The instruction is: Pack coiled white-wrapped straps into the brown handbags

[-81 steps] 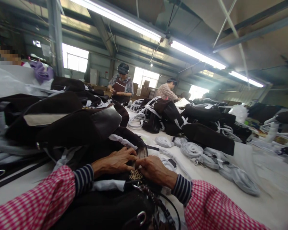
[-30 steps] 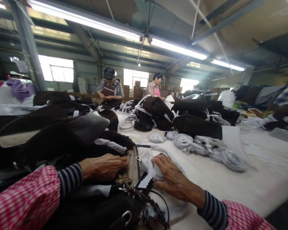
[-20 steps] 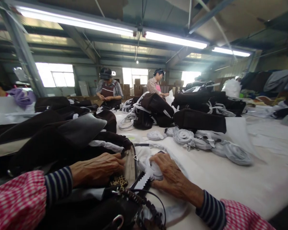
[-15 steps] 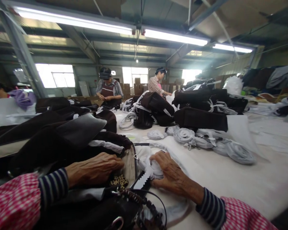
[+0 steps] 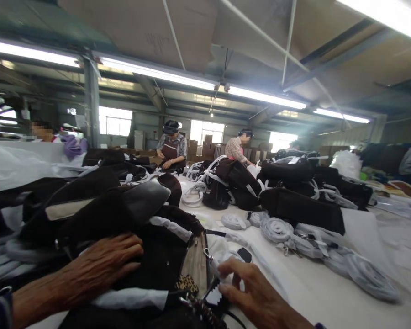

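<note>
My left hand (image 5: 104,258) lies on the dark fabric of an open black bag (image 5: 157,246), its fingers stretched out and holding nothing. At the bag's right side my right hand (image 5: 251,288) has its fingers curled round part of a white-wrapped strap (image 5: 228,277), next to a metal clasp (image 5: 206,252). Its palm side is hidden. Between the hands the bag's beige lining (image 5: 196,258) shows, with a leopard-print tag (image 5: 187,284) at its lower end. A brown beaded cord (image 5: 200,310) lies below the tag.
Coiled wrapped straps (image 5: 277,230) lie on the white table (image 5: 294,278) to the right. Piled black bags (image 5: 301,208) stand behind them, and more bags (image 5: 89,201) rise at the left. Two co-workers (image 5: 173,148) stand across the table.
My left hand has moved left, out of the bag's opening, and its fingers have stretched out. My right hand is lower, with its grip looser round the wrapped strap. The view has turned left and up.
</note>
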